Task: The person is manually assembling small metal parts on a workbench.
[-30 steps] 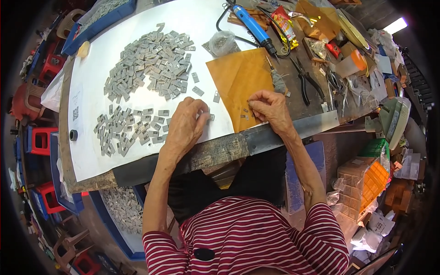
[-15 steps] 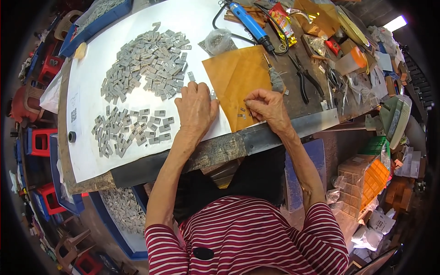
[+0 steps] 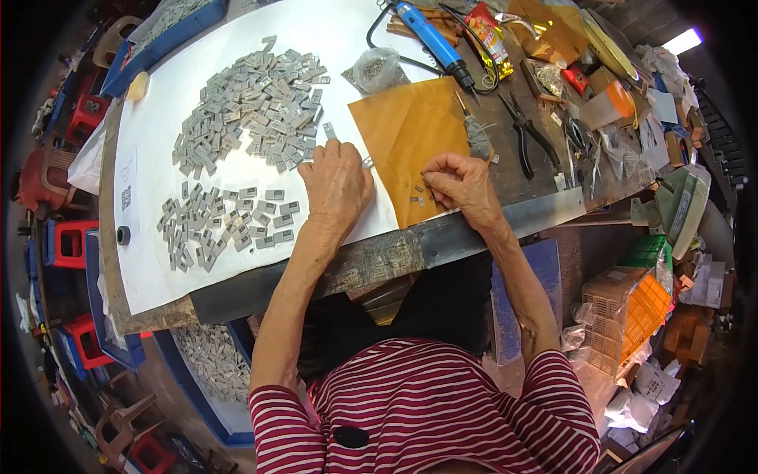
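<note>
My left hand [image 3: 338,183] rests on the white paper with its fingers curled down and together; whatever lies under them is hidden. One small grey rectangular piece [image 3: 329,130] lies just past its fingertips, and the edge of another piece [image 3: 367,162] shows beside the thumb. Over the brown sheet [image 3: 410,130], my right hand [image 3: 464,188] holds thumb and forefinger in a pinch, and anything between them is too small to name. A few tiny dark parts [image 3: 418,189] lie on the sheet beside that pinch.
Left of my hands are a large heap of grey pieces [image 3: 253,103] and a spread-out group [image 3: 229,217]. A bag of tiny parts [image 3: 375,73], a blue electric screwdriver [image 3: 430,38] and black-handled pliers [image 3: 527,138] lie beyond. A metal strip [image 3: 505,225] edges the bench.
My left hand has shifted very slightly, and less of the piece beside its thumb shows. The right hand keeps its pinch in nearly the same place.
</note>
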Available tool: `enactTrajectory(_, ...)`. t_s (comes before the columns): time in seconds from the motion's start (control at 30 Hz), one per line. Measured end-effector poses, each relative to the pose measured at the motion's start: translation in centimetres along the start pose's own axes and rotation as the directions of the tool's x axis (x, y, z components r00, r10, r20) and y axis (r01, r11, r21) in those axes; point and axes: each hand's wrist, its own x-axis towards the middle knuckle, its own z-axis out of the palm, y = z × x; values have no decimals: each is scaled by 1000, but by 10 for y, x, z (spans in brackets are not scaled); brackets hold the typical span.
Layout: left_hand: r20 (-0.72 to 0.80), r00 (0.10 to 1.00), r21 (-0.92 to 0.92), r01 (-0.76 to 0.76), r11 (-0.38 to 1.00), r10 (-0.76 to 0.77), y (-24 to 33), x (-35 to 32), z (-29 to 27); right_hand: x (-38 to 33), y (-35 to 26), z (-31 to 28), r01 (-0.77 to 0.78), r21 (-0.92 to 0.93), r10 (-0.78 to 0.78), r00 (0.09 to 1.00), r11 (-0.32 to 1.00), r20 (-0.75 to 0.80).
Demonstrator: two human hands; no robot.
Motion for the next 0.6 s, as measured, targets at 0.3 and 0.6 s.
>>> enactTrajectory(0.3,57,998,-77,-27,997,32,-14,-1,-10,2,0,0,-6,-37,6,1000,999,2)
enactTrajectory(0.6,-69,988,-114,-146,983,139,-16,-5,-21,3,-1,3,-33,-62,31,999,998,-18)
